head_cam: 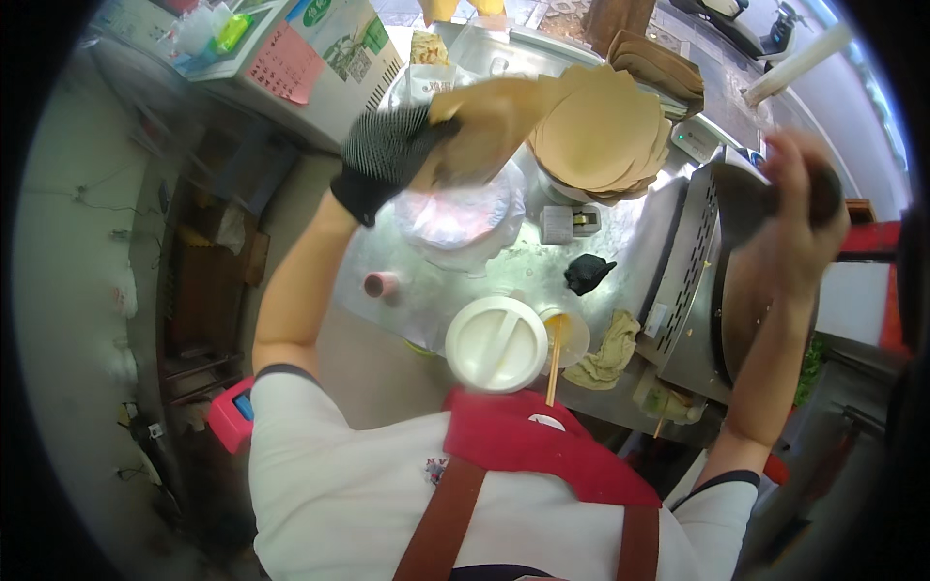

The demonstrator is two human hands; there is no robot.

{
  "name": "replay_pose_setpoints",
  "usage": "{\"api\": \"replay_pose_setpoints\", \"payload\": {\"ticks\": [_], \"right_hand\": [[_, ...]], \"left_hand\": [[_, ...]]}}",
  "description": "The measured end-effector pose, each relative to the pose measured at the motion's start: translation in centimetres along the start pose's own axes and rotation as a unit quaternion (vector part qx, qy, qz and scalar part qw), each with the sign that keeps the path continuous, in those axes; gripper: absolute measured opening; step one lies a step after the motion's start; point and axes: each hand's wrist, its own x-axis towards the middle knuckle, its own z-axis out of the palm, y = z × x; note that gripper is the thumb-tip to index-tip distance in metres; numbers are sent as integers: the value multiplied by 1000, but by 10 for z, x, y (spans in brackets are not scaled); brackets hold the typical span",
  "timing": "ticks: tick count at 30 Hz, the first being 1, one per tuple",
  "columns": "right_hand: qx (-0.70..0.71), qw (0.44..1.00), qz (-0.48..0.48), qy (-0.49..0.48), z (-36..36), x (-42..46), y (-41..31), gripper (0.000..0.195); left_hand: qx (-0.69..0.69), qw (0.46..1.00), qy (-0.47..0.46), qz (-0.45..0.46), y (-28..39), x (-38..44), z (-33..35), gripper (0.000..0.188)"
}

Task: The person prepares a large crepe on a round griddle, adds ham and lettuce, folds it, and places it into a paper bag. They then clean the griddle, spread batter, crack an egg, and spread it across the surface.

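Observation:
My left hand [389, 160] wears a dark knit glove and grips a brown kraft paper sheet or bag [483, 131], blurred by motion. Beneath it a round container covered in clear plastic film [454, 210] stands on the metal counter. Over to the right, my bare right hand [803, 210] is raised above the round griddle [755, 298]. It holds a dark flat tool [741, 203]; blur hides the tool's exact kind. A fanned stack of brown paper pieces [599, 131] lies just right of the held paper.
Nearest me are a white lidded tub [496, 343] and a cup with chopsticks [556, 348]. A cloth [607, 352], a black crumpled glove or bag [588, 274], a small metal device [570, 224] and a pink roll [381, 285] lie about. A flatbread [429, 49] stands in a paper bag.

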Motion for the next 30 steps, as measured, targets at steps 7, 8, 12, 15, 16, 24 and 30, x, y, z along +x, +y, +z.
{"api": "replay_pose_setpoints", "payload": {"ticks": [7, 8, 12, 15, 16, 24, 30], "right_hand": [[-96, 922, 259, 271, -192, -96, 60, 35], [-93, 907, 284, 295, -217, -114, 64, 37], [11, 845, 345, 408, -297, -205, 77, 33], [109, 788, 357, 489, -336, -264, 85, 30], [122, 781, 363, 493, -348, -279, 87, 30], [185, 741, 440, 473, -373, -335, 100, 32], [238, 744, 419, 463, -306, -285, 127, 30]], "left_hand": [[123, 992, -24, 35, -49, -102, 115, 29], [163, 981, -104, 20, -54, -111, 132, 30], [114, 975, -187, -29, -30, -93, 140, 31], [15, 996, -60, 66, 38, -36, 107, 37], [-35, 995, -42, 88, 79, -21, 105, 40], [-180, 931, -173, 267, 384, 71, 288, 74], [-113, 940, -237, 217, 490, 83, 363, 70]]}}
